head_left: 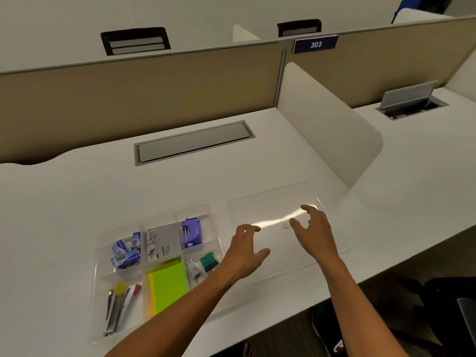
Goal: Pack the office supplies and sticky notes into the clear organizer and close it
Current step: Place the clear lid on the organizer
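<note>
Both hands, left and right, spread wide over clear lid on surface, holding nothing; organizer beside, filled, uncovered.

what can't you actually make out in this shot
Head view only:
- Lower right of the green sticky notes: covered by the left forearm.
- Print on the grey card: too small to read.
- Whether the left hand or right hand touches the clear lid: the lid is transparent, with glare.
- Organizer near right corner: behind the arm.
</note>
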Demonstrator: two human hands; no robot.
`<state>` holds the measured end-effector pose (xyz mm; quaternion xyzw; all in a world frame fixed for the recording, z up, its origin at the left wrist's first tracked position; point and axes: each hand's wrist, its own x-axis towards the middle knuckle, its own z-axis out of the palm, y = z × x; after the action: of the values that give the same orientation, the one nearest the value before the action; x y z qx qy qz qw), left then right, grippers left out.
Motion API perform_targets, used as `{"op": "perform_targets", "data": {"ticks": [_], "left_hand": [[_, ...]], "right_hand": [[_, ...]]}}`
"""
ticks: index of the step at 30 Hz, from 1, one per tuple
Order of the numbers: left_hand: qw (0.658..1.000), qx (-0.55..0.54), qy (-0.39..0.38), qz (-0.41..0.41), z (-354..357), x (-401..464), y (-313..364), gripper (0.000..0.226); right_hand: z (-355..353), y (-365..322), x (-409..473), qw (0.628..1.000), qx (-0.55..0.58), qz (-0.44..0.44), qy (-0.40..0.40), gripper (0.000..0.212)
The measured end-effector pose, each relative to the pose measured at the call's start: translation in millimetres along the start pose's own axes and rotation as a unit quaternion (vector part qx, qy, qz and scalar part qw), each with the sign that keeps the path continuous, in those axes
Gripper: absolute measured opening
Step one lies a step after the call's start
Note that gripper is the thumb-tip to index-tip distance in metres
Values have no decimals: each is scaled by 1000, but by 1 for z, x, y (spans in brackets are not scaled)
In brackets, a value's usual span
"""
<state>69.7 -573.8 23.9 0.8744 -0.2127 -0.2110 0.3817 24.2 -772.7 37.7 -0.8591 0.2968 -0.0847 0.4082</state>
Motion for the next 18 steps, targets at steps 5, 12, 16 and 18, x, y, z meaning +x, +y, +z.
{"op": "perform_targets", "data": {"ticks": [5, 12, 16, 18], "left_hand": [[984, -146, 62, -82, 18, 5, 4, 49], [986, -75, 91, -119, 35, 5, 12, 57], [973, -138, 64, -173, 38, 1, 14, 65], [971, -148, 50, -179, 40, -1, 13, 69]], "right_hand": [[-14, 35, 27, 987, -128, 93, 24, 71], [-17, 62, 38, 962, -191, 186, -61, 90], [-15, 66, 30, 965, -203, 159, -41, 82], [-15, 66, 27, 971, -188, 148, -24, 77]]}}
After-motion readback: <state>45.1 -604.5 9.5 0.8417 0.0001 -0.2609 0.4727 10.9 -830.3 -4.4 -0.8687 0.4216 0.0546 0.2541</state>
